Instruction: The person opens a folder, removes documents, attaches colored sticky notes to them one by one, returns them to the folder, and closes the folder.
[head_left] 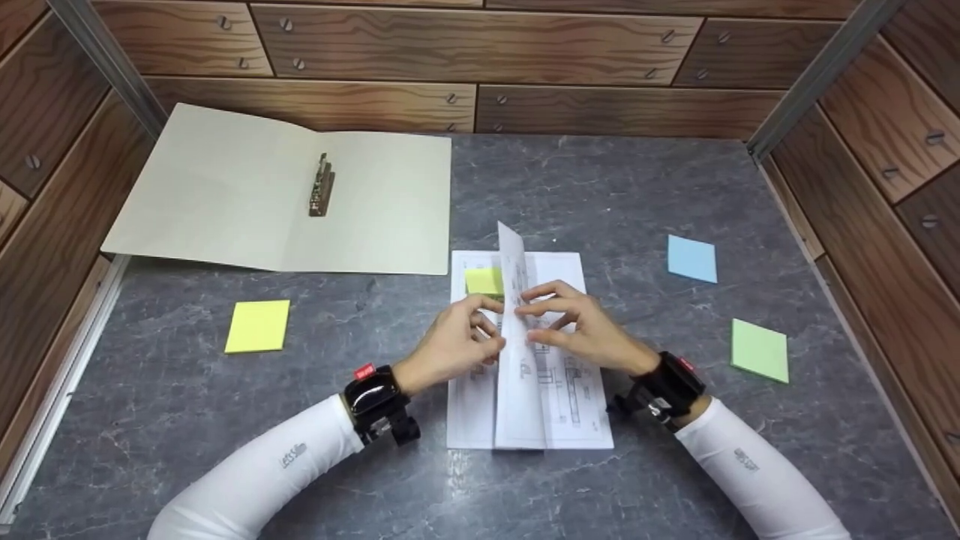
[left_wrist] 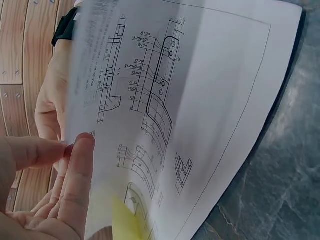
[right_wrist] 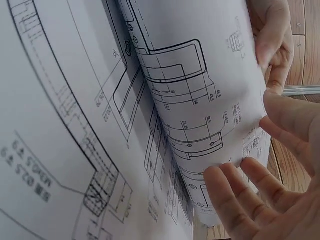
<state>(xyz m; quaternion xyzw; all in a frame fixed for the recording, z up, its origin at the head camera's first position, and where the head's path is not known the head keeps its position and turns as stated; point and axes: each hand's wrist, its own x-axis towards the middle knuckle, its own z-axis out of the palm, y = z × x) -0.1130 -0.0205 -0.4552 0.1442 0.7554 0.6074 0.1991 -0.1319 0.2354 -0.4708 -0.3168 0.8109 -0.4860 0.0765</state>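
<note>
A stack of printed technical drawings (head_left: 592, 405) lies at the middle of the table, with one sheet (head_left: 521, 390) raised upright and bowed along its middle. At that sheet's left side, the left hand (head_left: 457, 341) pinches its edge between thumb and fingertips. The right hand (head_left: 589, 330) is on the other side, its fingers spread and lightly bent, fingertips touching the sheet. A yellow sticky note (head_left: 484, 281) shows on the pages left of the raised sheet, partly hidden by it. Line drawings with dimensions (right_wrist: 185, 100) fill the sheet in the right wrist view.
An open cream folder (head_left: 382, 202) with a metal clip (head_left: 322, 187) lies at the back left. A yellow sticky pad (head_left: 257, 326) is at the left; blue (head_left: 691, 259) and green (head_left: 759, 350) pads are at the right. Wood-patterned panels (head_left: 480, 45) border the table.
</note>
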